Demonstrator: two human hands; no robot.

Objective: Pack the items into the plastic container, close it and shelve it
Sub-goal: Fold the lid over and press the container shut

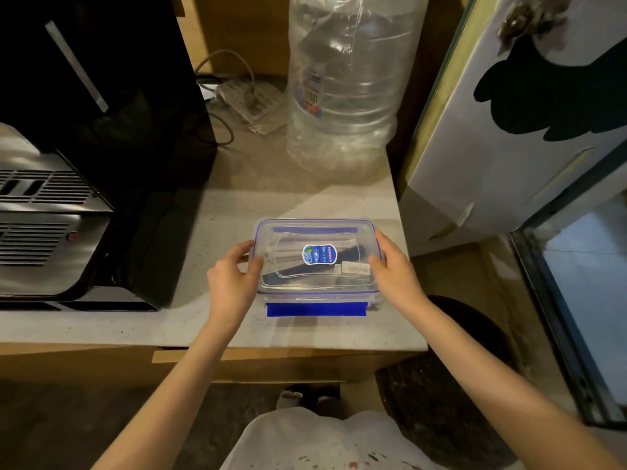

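Speckled grey countertop carries the scene, with the clear plastic container resting near its front right corner. Its transparent lid, edged in blue, sits on top; an oval blue sticker marks the lid's centre. Through the lid, dark elongated items and a small white labelled piece show inside, though their exact nature cannot be told. One blue latch on the near long side lies flipped outward, flat toward the viewer — the far latch appears as a blue strip along the lid's back edge. Left hand grips the container's left end, thumb over the lid's rim and fingers curled round the side. Right hand holds the right end likewise, thumb resting on the lid and fingers wrapped down the wall. Behind the container stands a large, empty, crumpled clear water bottle; a power strip with grey cable lies beside it toward the back. At left stands a black and steel appliance with vent slots and a red button. At right, a white board with a black shape leans beside a glass tank. Below the counter edge, the person's white garment is visible.
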